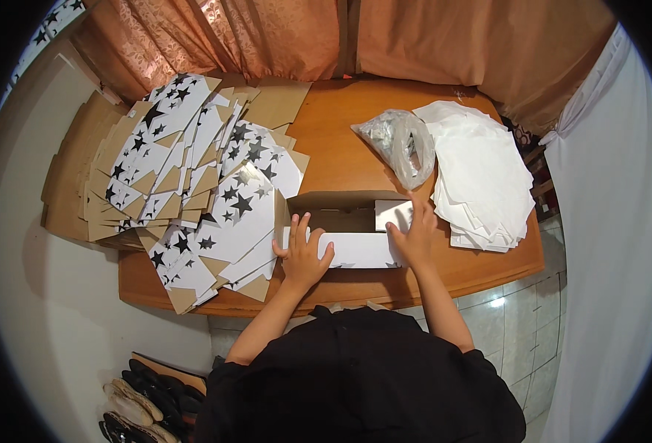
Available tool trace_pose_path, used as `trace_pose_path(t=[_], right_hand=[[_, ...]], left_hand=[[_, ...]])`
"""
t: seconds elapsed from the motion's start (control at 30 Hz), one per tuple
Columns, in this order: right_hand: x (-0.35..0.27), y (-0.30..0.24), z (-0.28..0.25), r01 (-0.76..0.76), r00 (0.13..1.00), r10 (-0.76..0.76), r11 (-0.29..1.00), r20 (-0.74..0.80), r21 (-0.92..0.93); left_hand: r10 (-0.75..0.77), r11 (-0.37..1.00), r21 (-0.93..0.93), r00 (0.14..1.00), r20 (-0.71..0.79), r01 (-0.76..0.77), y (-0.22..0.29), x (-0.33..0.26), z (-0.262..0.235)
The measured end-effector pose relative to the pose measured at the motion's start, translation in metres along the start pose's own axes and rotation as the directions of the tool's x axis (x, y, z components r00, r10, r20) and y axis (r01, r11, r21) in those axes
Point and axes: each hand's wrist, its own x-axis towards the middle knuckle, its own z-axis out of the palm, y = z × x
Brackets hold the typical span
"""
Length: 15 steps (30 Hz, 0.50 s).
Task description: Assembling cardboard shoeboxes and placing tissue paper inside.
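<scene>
Watching from beside the table (326, 140), I saw the open box (359, 252) near its front edge, between the starred cardboard (245, 203) and the white paper (485, 177). The left hand (306, 252) had its fingers spread at the box's left end and the right hand (416, 232) lay at the other, though I could not tell whether either pinched the walls. Even, gentle pressure at both ends seemed best for keeping the corners square.
</scene>
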Motion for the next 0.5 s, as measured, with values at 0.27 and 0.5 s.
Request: trace_pose_path(t=[0.27,0.5], right_hand=[[0.008,0.009,-0.001,-0.087,0.996,0.087,0.996,0.027,0.013],[0.002,0.034,0.019,0.028,0.991,0.020,0.933,-0.129,0.359]], left_hand=[[0.047,0.998,-0.034,0.996,0.076,-0.044,0.016,0.012,-0.008],[0.148,0.970,-0.220,0.966,0.210,-0.101,0.072,0.037,0.019]])
